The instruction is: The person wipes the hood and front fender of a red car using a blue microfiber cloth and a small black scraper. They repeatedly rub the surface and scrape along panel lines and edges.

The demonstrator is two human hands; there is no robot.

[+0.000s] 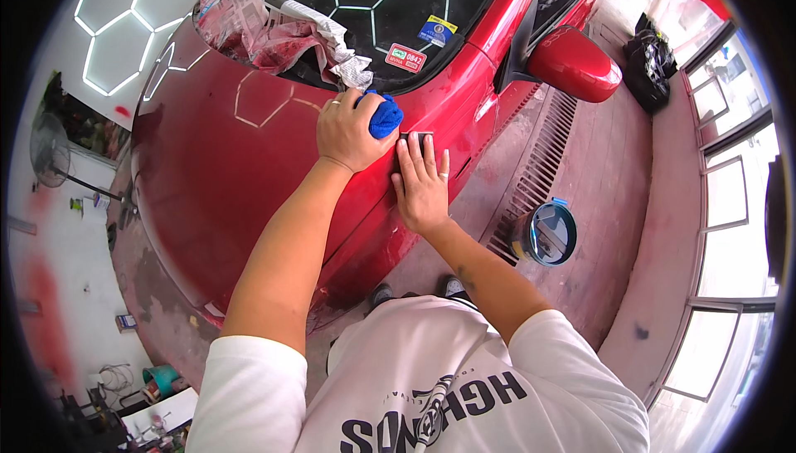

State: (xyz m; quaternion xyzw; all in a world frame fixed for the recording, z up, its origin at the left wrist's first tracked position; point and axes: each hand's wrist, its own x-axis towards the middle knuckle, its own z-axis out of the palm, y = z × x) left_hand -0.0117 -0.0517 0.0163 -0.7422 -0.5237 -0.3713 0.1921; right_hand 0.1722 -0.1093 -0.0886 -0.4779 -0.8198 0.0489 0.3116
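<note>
My left hand (352,131) is closed around a bunched blue cloth (385,116), close to the rear corner of the red car hood (224,171). Just right of it, my right hand (424,183) presses a small dark flat pad (416,135) against the red fender (439,113). Its fingers stretch over the pad, with the thumb and little finger at either side; most of the pad is hidden under them. Crumpled newspaper (286,34) lies along the base of the windshield (365,5), just beyond my left hand.
A dark bucket (554,233) with liquid stands on the floor at right, beside a slotted drain grate (539,150). The red side mirror (574,65) juts out. A black bag (649,63) rests by the right wall. At far left is a fan (51,150).
</note>
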